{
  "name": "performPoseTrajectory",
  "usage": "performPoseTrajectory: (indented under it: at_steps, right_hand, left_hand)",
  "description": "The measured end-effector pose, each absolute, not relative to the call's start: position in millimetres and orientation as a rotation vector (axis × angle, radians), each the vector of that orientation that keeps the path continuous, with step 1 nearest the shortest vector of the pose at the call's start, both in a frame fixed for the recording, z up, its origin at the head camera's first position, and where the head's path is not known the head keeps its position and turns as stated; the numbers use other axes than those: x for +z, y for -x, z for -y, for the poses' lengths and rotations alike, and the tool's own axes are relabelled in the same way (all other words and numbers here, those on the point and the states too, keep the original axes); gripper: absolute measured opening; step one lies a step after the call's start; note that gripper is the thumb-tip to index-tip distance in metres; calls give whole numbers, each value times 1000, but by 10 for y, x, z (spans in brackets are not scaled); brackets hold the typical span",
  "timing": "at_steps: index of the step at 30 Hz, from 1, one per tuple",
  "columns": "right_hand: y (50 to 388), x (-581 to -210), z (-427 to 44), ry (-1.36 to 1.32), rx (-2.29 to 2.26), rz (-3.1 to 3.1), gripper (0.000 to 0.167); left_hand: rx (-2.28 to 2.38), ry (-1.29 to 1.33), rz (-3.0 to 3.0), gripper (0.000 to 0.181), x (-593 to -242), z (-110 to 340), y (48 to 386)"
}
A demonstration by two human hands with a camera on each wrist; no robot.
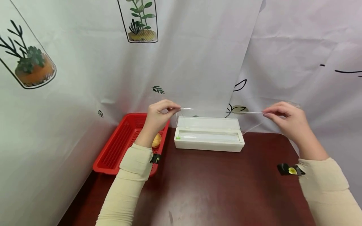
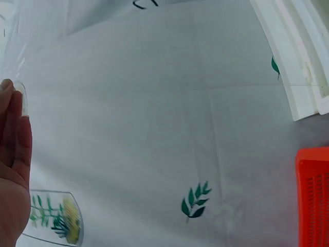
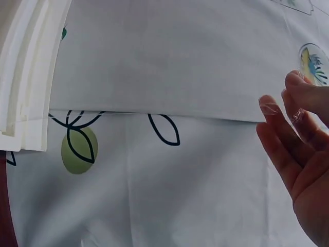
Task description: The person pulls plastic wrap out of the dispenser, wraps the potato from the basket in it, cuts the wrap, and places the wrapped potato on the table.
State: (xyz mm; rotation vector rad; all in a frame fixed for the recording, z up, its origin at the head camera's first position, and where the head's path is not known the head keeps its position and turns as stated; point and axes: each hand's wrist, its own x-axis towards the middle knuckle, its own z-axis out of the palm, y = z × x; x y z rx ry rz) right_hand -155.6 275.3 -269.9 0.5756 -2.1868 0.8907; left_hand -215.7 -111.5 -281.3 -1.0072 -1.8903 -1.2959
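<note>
A sheet of clear film [image 1: 251, 112] stretches between the two raised hands, above and behind a long white box [image 1: 209, 146] whose lid stands up at the back. My left hand [image 1: 162, 114] pinches the film's left corner between thumb and fingers; in the left wrist view that hand [image 2: 13, 159] is at the left edge. The right corner is pinched by my right hand [image 1: 287, 121], and the right wrist view shows film over the fingertips of this hand [image 3: 303, 139]. A roll of film [image 1: 209, 137] lies inside the box, with a small green piece at its left end.
Left of the box stands a red plastic basket [image 1: 113, 147] with a yellowish round item [image 1: 156, 141] in it, partly behind the left forearm. Both rest on a dark red-brown table [image 1: 215, 188]. A white patterned cloth [image 1: 198, 62] hangs behind and at the left.
</note>
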Motion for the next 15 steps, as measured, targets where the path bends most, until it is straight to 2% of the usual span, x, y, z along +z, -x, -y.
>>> performPoseTrajectory:
  at_steps: [7,12,15]
  right_hand:
    - [1335,-2833,-2849,-667,949,2243,22]
    - [1098,-3018,-2894,-813,961,2309,32]
    - [933,-3162,-2889,-899,1045,2378,34]
  left_hand:
    - [-1308,1056,1961,11,-2857,1116,1923]
    - [-1136,1190,2028,7,-3002,1276,1563]
    - [-972,1281,2016,11,-3125,1362,1344]
